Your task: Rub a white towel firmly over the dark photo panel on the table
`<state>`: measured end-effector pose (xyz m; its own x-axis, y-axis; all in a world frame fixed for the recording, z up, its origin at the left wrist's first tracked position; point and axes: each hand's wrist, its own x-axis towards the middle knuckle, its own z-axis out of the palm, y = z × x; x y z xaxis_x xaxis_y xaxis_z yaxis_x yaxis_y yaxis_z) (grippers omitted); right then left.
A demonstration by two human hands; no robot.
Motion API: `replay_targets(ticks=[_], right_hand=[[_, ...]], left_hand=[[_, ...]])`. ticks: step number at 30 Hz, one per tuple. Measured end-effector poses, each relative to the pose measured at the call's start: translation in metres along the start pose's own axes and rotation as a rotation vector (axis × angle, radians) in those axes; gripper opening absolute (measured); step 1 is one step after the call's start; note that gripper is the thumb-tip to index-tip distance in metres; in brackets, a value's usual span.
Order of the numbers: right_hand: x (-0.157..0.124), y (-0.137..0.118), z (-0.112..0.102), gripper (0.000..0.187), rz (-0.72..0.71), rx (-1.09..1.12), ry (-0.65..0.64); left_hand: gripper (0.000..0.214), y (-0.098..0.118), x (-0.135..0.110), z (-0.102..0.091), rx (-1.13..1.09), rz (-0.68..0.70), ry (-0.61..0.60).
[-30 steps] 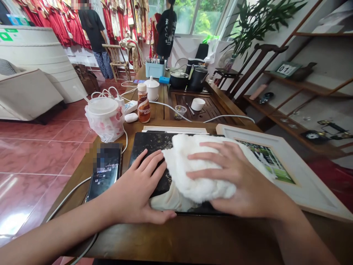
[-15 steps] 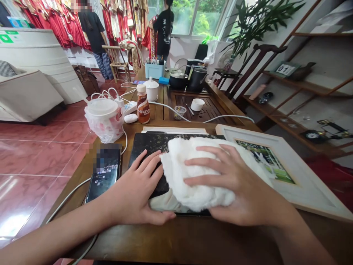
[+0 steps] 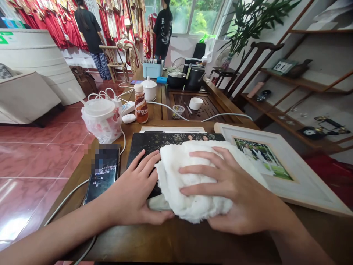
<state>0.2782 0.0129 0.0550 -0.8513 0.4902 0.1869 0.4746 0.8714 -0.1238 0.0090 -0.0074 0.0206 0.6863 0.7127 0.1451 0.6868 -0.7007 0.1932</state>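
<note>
White fluffy cloth [image 3: 193, 182] is bunching under my spread right hand [image 3: 234, 191] as I'm pressing it onto the glossy black photo panel [image 3: 154, 145] near the wooden tabletop's [image 3: 176, 243] front edge, my open left hand [image 3: 132, 187] resting on the panel against it.

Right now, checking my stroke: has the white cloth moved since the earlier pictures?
Yes, toward the person: the white cloth sits lower on the dark panel, baring its printed faces.

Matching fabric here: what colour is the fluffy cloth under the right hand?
The fluffy cloth is white; head view.
</note>
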Motion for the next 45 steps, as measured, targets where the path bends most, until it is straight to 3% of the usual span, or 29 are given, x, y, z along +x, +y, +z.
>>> replay_targets(ticks=[7, 14, 21, 28, 34, 41, 45], right_hand=[[-0.005, 0.024, 0.003, 0.043, 0.207, -0.090, 0.108], [0.000, 0.001, 0.003, 0.051, 0.045, 0.011, 0.037], [-0.005, 0.025, 0.003, 0.043, 0.233, -0.090, 0.119], [-0.001, 0.000, -0.001, 0.053, 0.024, -0.003, 0.008], [-0.003, 0.015, -0.001, 0.050, 0.198, -0.100, 0.078], [-0.004, 0.000, -0.001, 0.058, -0.012, -0.028, 0.008], [-0.006, 0.017, 0.000, 0.052, 0.168, -0.111, 0.076]], left_hand=[[0.100, -0.001, 0.000, 0.002, 0.033, 0.007, 0.002], [0.095, 0.000, 0.000, 0.001, 0.041, 0.011, -0.015], [0.101, 0.000, 0.000, 0.001, 0.039, 0.002, -0.001], [0.092, 0.001, 0.000, -0.002, 0.023, 0.017, 0.009], [0.101, -0.001, 0.000, -0.001, 0.020, -0.001, 0.012], [0.093, 0.002, 0.002, -0.001, 0.028, 0.011, -0.006], [0.097, 0.001, 0.000, -0.002, 0.016, -0.007, 0.002]])
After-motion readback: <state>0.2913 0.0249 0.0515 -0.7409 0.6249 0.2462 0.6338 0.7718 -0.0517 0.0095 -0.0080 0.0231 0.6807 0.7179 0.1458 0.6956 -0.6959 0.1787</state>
